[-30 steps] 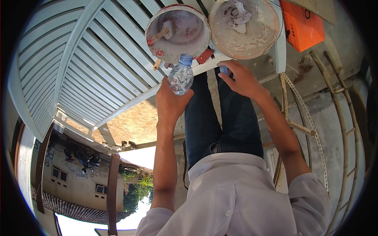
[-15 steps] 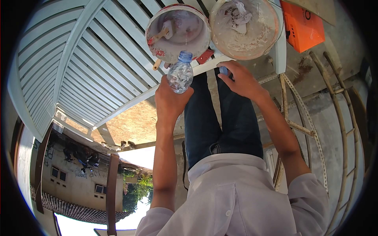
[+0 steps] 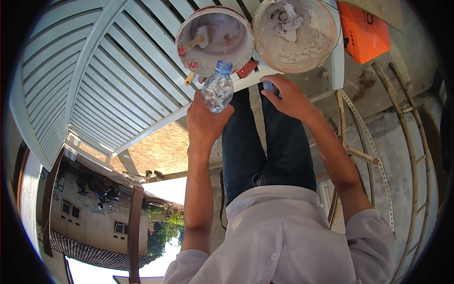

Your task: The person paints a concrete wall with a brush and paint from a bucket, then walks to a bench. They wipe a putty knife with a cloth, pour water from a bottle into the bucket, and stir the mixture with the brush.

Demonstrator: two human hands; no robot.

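My left hand [image 3: 206, 120] is wrapped round a clear plastic bottle [image 3: 217, 92]. The uncapped blue neck of the bottle points at the near rim of a paint-stained bucket [image 3: 239, 61]; a faint thin streak shows beyond its mouth. Inside that bucket a wooden-handled paintbrush [image 3: 193, 42] leans, its bristle end pale with paint. My right hand [image 3: 289, 97] pinches a blue bottle cap [image 3: 268, 85] between thumb and fingers, above my dark trousers. A second bucket [image 3: 314, 52], smeared with dried pale material, holds crumpled white scraps [image 3: 289, 23].
Both buckets stand on a white slatted bench [image 3: 127, 75]. By the near bucket lie a red block-like item [image 3: 247, 69] and a wooden handle [image 3: 189, 78]. An orange box [image 3: 364, 35] is at upper right. A bamboo ladder [image 3: 416, 137] and a metal frame [image 3: 369, 146] stand at right.
Almost nothing differs. The buckets and bottle appear shifted very slightly in view; both hands keep their holds.
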